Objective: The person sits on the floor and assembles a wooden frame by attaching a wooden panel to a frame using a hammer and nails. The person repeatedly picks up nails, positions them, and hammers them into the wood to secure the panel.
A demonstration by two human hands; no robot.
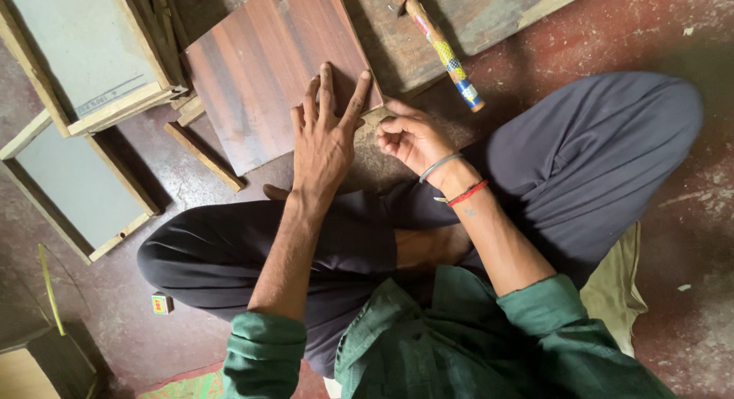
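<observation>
hands at a board on a workshop floor

red-brown concrete floor (680, 238), scuffed and dusty, fills the view, with a person sitting cross-legged on it in dark trousers and green sleeves. ahead of the knees lies a dark wood-grain board (260, 70), flat and turned at an angle. the left hand (325, 135) lies palm down on the board's near corner, fingers spread wide and straight, gripping nothing, just pressing on the surface. the right hand (409, 139) sits just beside it at the board's near edge, fingers curled in loosely toward the palm; whether it pinches anything small cannot be told. two bands, one grey and one red, circle the right wrist.

beyond the right hand a hammer (443, 51) with a patterned handle rests on a worn plank (474, 13), apart from both hands. to the left of the board lie two grey panels in pale wooden frames (84, 58), one behind the other, and a loose strip of wood (202, 156) lies between them and the board. a small box (161, 302) sits on the floor near the left knee.
</observation>
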